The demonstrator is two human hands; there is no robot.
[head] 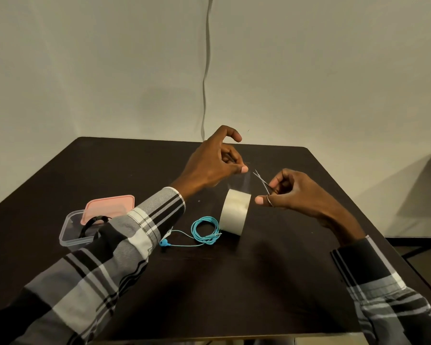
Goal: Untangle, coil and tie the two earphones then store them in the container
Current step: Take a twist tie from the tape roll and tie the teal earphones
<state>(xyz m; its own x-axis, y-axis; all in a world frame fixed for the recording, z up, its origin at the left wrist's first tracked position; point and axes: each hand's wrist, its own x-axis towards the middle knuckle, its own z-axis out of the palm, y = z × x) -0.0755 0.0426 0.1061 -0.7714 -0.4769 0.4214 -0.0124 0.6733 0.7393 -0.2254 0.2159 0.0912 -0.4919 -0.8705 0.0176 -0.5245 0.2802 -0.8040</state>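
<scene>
A blue earphone (205, 230) lies coiled on the dark table (234, 282), its earbud ends trailing left toward my sleeve. A roll of clear tape (234, 211) stands on edge just right of the coil. My left hand (209, 168) pinches the free end of a tape strip pulled up from the roll. My right hand (294, 192) holds small scissors (261, 181), blades apart, close to the strip. A black earphone (90, 224) sits inside the clear container (69, 239) at the left, partly hidden by my left sleeve.
A pink lid (107, 207) leans against the container's far side. A thin cable (205, 70) hangs down the wall behind the table. The floor shows past the table's right edge.
</scene>
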